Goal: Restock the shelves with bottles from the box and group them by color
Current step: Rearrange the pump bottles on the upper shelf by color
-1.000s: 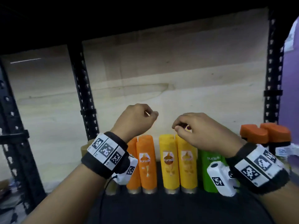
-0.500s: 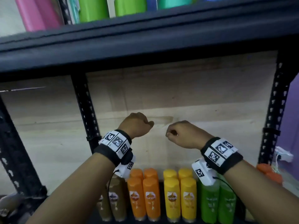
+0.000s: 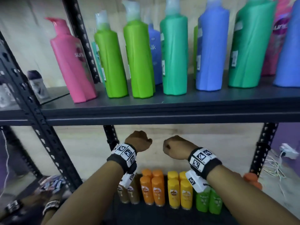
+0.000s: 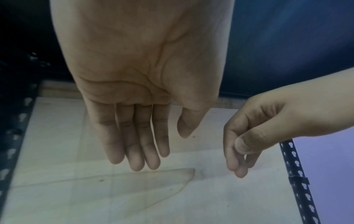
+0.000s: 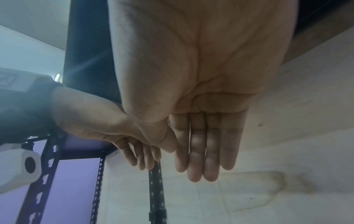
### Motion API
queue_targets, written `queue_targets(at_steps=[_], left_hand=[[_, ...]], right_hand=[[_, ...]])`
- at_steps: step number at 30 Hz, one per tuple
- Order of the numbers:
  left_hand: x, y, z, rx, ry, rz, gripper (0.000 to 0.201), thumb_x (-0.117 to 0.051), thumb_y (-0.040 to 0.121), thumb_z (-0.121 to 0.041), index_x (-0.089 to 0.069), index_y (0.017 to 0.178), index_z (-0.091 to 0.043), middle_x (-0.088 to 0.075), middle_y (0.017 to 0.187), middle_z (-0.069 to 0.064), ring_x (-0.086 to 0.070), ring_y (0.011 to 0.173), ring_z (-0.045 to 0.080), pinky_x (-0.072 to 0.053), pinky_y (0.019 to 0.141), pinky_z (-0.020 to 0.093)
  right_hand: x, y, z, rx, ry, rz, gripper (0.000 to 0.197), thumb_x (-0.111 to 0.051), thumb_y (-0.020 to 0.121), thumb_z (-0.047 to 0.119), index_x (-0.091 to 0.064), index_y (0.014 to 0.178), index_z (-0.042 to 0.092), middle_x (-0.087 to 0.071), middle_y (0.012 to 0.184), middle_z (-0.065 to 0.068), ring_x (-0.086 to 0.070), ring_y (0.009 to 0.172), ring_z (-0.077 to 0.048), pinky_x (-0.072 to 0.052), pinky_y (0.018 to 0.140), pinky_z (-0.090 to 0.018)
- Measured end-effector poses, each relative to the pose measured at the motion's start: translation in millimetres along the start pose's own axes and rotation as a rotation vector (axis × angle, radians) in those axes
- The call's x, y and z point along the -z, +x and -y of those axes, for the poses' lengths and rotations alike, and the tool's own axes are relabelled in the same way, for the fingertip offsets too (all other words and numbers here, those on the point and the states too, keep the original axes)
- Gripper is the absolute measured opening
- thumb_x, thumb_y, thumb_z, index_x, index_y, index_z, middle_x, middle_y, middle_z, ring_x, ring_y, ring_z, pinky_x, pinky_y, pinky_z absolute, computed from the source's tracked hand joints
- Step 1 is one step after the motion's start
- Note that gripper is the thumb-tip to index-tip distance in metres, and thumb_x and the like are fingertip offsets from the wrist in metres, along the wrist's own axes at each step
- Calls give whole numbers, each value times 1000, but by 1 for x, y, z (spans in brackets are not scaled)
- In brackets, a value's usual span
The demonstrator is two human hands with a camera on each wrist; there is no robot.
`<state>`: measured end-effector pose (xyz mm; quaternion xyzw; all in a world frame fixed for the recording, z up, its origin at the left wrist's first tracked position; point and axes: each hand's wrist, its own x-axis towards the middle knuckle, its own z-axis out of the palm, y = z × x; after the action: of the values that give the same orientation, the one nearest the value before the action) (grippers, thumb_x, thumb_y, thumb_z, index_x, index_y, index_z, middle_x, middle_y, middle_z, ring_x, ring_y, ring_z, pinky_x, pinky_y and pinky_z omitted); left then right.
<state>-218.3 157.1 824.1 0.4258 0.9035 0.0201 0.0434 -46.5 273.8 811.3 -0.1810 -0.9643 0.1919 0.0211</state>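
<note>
My left hand [image 3: 140,141] and right hand [image 3: 176,147] hang side by side in the lower shelf bay, backs toward me, well above the small bottles. In the left wrist view the left hand [image 4: 145,136] has straight, drooping fingers that hold nothing. The right hand [image 5: 201,144] is just as relaxed and empty. On the lower shelf stand small brown bottles [image 3: 129,194], orange bottles [image 3: 152,189], yellow bottles [image 3: 180,190] and green bottles [image 3: 209,200], in pairs by colour. The upper shelf [image 3: 162,109] carries large pump bottles: a pink bottle [image 3: 73,62], a light green bottle [image 3: 112,62], a teal bottle [image 3: 175,54], a blue bottle [image 3: 211,49].
Black perforated uprights [image 3: 53,140] frame the bay. Orange caps [image 3: 252,181] show past my right forearm. A small deodorant bottle [image 3: 38,83] stands at the upper shelf's left end. A white power strip [image 3: 287,150] with cables lies at the right. Small packets [image 3: 50,184] lie at lower left.
Both hands have lifted off the tops of the small bottles and drawn back. My view has tilted upward, so the upper shelf with the large bottles now shows.
</note>
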Motion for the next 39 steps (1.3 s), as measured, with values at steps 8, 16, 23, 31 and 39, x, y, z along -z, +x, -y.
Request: queue_targets(at_steps=[8, 16, 23, 31, 39], left_hand=[[33, -103, -18, 104, -102, 19, 48, -46, 99, -49, -71, 99, -8, -72, 111, 10, -65, 102, 28, -54, 91, 35], [89, -172, -13, 76, -118, -98, 39, -53, 98, -48, -74, 93, -16, -73, 97, 7, -66, 92, 25, -53, 79, 31], [154, -202, 23, 32, -69, -208, 40, -55, 96, -47, -62, 70, -17, -67, 77, 2, -62, 77, 23, -49, 70, 34], [223, -204, 63, 8, -64, -485, 42, -56, 99, -41, -55, 65, -17, -59, 66, 3, -57, 65, 25, -38, 61, 30], [263, -184, 93, 27, -140, -864, 31, -55, 99, -43, -65, 105, -14, -66, 100, 7, -66, 88, 28, -53, 73, 37]], right_hand=[[39, -79, 35, 120, 12, 30, 20, -49, 92, 28, -68, 89, 23, -68, 98, 3, -62, 86, -19, -53, 74, -30], [85, -126, 88, 315, -17, -71, 25, -46, 97, 33, -69, 95, 24, -67, 103, 5, -61, 93, -16, -55, 84, -42], [127, -123, 152, 430, -73, -167, 25, -46, 100, 36, -68, 96, 25, -67, 102, 9, -62, 93, -13, -54, 84, -42], [161, -89, 207, 424, -102, -341, 28, -48, 99, 35, -70, 88, 19, -70, 91, 2, -64, 84, -20, -55, 77, -45], [185, -55, 239, 322, -19, -646, 25, -50, 99, 29, -68, 106, 13, -63, 108, -4, -62, 102, -26, -52, 88, -42]])
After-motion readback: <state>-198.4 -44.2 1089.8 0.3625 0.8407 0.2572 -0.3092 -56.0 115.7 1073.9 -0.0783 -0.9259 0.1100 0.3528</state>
